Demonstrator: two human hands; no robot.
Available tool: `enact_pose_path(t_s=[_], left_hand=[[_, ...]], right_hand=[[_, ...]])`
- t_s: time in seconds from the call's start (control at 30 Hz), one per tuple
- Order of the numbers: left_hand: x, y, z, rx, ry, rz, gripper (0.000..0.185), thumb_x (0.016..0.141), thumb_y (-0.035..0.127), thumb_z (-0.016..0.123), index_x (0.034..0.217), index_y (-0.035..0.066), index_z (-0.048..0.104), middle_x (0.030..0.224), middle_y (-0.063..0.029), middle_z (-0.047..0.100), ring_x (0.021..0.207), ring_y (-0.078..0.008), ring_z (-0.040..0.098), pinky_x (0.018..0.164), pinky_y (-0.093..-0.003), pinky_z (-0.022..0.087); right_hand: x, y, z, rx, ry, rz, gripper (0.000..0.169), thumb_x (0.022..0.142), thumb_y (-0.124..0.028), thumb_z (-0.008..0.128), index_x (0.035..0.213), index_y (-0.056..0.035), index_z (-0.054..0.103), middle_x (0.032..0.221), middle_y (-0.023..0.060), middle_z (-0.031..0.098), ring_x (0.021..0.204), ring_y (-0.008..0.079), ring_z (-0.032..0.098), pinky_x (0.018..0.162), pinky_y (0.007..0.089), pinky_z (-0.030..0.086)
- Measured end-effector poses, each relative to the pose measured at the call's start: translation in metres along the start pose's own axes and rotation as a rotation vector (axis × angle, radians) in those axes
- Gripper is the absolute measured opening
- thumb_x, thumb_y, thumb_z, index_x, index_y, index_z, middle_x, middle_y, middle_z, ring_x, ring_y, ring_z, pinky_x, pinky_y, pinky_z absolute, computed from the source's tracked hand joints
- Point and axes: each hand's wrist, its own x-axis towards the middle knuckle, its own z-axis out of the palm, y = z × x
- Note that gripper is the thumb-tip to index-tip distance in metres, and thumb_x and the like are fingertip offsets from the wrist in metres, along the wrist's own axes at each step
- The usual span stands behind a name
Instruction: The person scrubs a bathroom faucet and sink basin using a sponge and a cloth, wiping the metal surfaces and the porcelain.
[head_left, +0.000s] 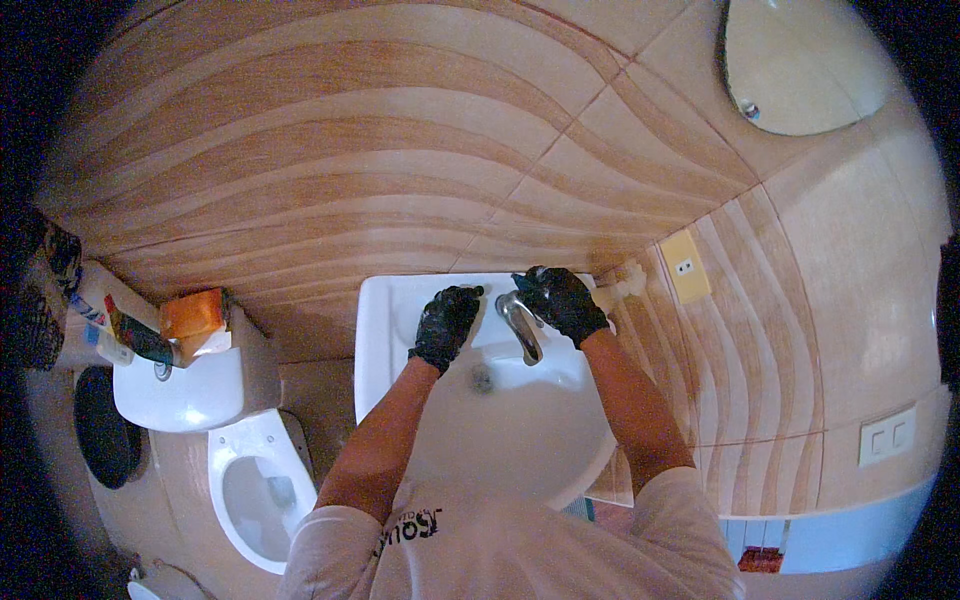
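My left hand, in a black glove, rests at the back ledge of the white washbasin. Its fingers are bent, and a small dark tip shows beyond them; whether that is a fingertip or an object is unclear. To the right of the chrome faucet, my right hand, gloved the same way, is curled over the basin's back corner. Something dark and bluish peeks out at its fingers, too blurred to name. Below the faucet's left side lies the drain in the bowl.
At left stands a toilet; its tank lid carries an orange sponge and a dark bottle. Wavy-patterned tiles rise behind the basin. On the right wall are a yellowish outlet plate and a white switch plate.
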Motion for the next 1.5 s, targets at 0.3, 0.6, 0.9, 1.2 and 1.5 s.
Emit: enact_pose_path(t_s=[0.3, 0.6, 0.9, 1.2, 1.5], left_hand=[[0.000, -0.001, 0.001, 0.022, -0.011, 0.047, 0.023, 0.078, 0.018, 0.051, 0.099, 0.010, 0.060, 0.087, -0.0093, 0.061, 0.079, -0.0256, 0.057, 0.069, -0.0350, 0.047], [0.000, 0.003, 0.000, -0.002, 0.007, 0.041, 0.023, 0.078, 0.018, 0.052, 0.097, 0.009, 0.060, 0.087, -0.0096, 0.060, 0.079, -0.0264, 0.057, 0.069, -0.0359, 0.046], [0.003, 0.006, -0.001, -0.041, -0.021, -0.018, 0.023, 0.078, 0.020, 0.053, 0.096, 0.009, 0.060, 0.087, -0.0103, 0.061, 0.079, -0.0275, 0.056, 0.069, -0.0364, 0.046], [0.004, 0.003, 0.002, 0.012, -0.055, -0.039, 0.021, 0.079, 0.019, 0.051, 0.096, 0.011, 0.061, 0.086, -0.0102, 0.061, 0.080, -0.0273, 0.057, 0.069, -0.0364, 0.046], [0.004, 0.006, -0.001, -0.083, 0.029, 0.013, 0.023, 0.079, 0.017, 0.050, 0.097, 0.008, 0.060, 0.085, -0.0102, 0.060, 0.077, -0.0275, 0.057, 0.070, -0.0370, 0.046]], right_hand=[[0.007, -0.001, -0.008, -0.078, -0.066, 0.120, 0.024, 0.075, -0.030, 0.055, 0.072, -0.0066, 0.057, 0.063, 0.0154, 0.055, 0.059, 0.0339, 0.055, 0.056, 0.0439, 0.043], [0.008, -0.005, -0.005, 0.009, -0.034, 0.169, 0.026, 0.077, -0.032, 0.054, 0.076, -0.0058, 0.057, 0.062, 0.0144, 0.055, 0.060, 0.0328, 0.055, 0.054, 0.0424, 0.043], [0.004, 0.000, 0.002, -0.085, 0.056, 0.004, 0.029, 0.083, -0.034, 0.046, 0.075, -0.0074, 0.055, 0.061, 0.0128, 0.054, 0.055, 0.0306, 0.054, 0.051, 0.0413, 0.042], [-0.003, -0.001, 0.002, 0.034, 0.141, -0.041, 0.028, 0.084, -0.032, 0.045, 0.077, -0.0076, 0.055, 0.069, 0.0145, 0.055, 0.061, 0.0317, 0.055, 0.052, 0.0415, 0.043], [-0.012, 0.003, 0.010, -0.062, 0.093, -0.015, 0.018, 0.080, -0.024, 0.049, 0.079, -0.0072, 0.053, 0.067, 0.0134, 0.054, 0.064, 0.0313, 0.055, 0.056, 0.0411, 0.045]])
